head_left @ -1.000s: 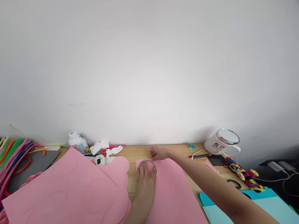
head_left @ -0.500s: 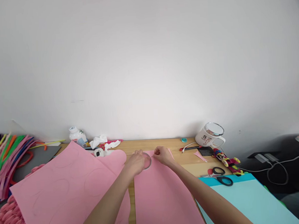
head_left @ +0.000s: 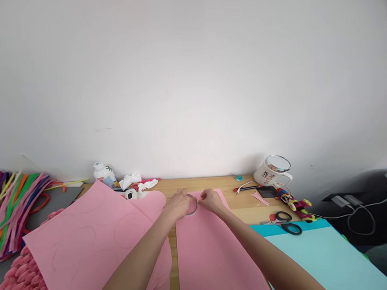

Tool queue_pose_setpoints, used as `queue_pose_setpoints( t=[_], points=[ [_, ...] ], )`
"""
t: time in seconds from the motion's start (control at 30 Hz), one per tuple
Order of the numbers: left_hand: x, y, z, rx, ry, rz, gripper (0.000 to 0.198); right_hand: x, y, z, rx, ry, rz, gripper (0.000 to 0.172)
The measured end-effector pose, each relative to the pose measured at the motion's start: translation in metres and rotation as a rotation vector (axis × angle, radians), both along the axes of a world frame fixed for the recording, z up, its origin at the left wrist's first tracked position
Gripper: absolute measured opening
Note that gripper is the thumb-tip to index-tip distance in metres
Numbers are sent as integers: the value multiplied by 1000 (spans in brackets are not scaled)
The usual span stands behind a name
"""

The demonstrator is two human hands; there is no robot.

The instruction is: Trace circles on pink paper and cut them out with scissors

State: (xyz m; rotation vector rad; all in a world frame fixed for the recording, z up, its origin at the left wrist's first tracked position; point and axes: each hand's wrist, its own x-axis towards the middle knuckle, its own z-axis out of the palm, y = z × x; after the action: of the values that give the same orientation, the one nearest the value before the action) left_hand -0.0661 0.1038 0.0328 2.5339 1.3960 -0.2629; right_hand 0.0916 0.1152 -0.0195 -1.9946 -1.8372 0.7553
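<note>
A long sheet of pink paper (head_left: 213,249) lies on the wooden desk in front of me. On its far end rests a round ring (head_left: 193,213) with a dark rim, pink showing through its middle. My left hand (head_left: 178,205) holds the ring against the paper from the left, its fingers partly over the rim. At the ring's right edge, my right hand (head_left: 210,200) is closed in a pinch with its fingertips at the paper. A small dark tip shows at those fingers; the rest of what they hold is hidden.
Left lie another pink sheet (head_left: 88,239) with faint drawn curves, colourful pipe cleaners (head_left: 20,208) and a white bottle (head_left: 104,174). Right are a mug (head_left: 270,173), black-handled scissors (head_left: 291,228), a small doll (head_left: 293,204) and a light blue sheet (head_left: 321,255). The wall stands behind the desk.
The whole view has shifted slightly, so things sit a little further right and higher. Both hands stay at the ring, the right fingertips close against its edge.
</note>
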Motion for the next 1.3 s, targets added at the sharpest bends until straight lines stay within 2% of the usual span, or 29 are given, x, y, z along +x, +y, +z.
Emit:
queue_pose_setpoints(
  t=[0.13,0.23,0.33,0.47,0.63,0.8,1.1,1.3],
  points=[
    [0,1,0,3,5,-13,53,-5,-19,-4,51,2,-45,7],
    [3,2,4,-10,31,-22,52,-11,-37,-5,105,26,-22,5],
    [7,4,10,-24,70,-21,53,-16,-56,-6,196,51,62,9],
    [10,6,15,-21,92,-36,56,-21,-71,-9,361,32,242,15],
    [6,9,15,-12,92,-74,53,-28,-66,-19,554,-51,471,22],
    [3,8,12,6,93,-95,47,-30,-56,-30,710,-119,582,24],
    [2,12,-1,34,99,-111,49,-7,-52,-34,838,-196,602,25],
    [4,12,0,51,126,-122,46,9,-46,-29,859,-254,552,23]
  ],
)
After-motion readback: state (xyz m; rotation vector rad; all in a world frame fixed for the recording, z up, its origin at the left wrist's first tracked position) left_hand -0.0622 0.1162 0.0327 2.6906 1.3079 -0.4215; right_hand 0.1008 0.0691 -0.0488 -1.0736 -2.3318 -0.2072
